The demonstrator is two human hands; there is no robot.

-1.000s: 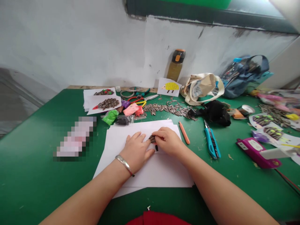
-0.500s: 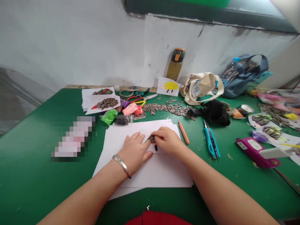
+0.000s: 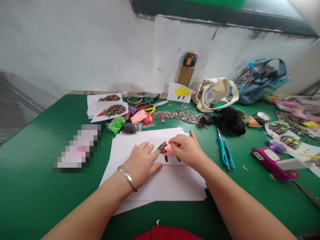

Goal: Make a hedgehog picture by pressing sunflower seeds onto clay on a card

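Observation:
White paper sheets [image 3: 167, 183] lie stacked in front of me. On the top card is a pink clay shape [image 3: 170, 150] with several striped seeds [image 3: 162, 146] stuck on its left part, a bit of green at its left end and black legs below. My left hand [image 3: 143, 161] rests flat on the paper with its fingers spread, fingertips by the green end. Over the right part of the pink shape, my right hand [image 3: 186, 150] has thumb and fingers pinched together; whatever they hold is hidden.
Loose seeds [image 3: 177, 116] lie behind the paper, near clay packets [image 3: 138, 116] and pliers. Finished seed pictures [image 3: 110, 111] are at the back left. An orange stick [image 3: 193, 136], a blue cutter [image 3: 225, 150] and a purple glue gun [image 3: 272, 163] lie to the right.
My right hand has moved slightly right and off the seeds, uncovering them and part of the pink shape. My left hand has barely moved.

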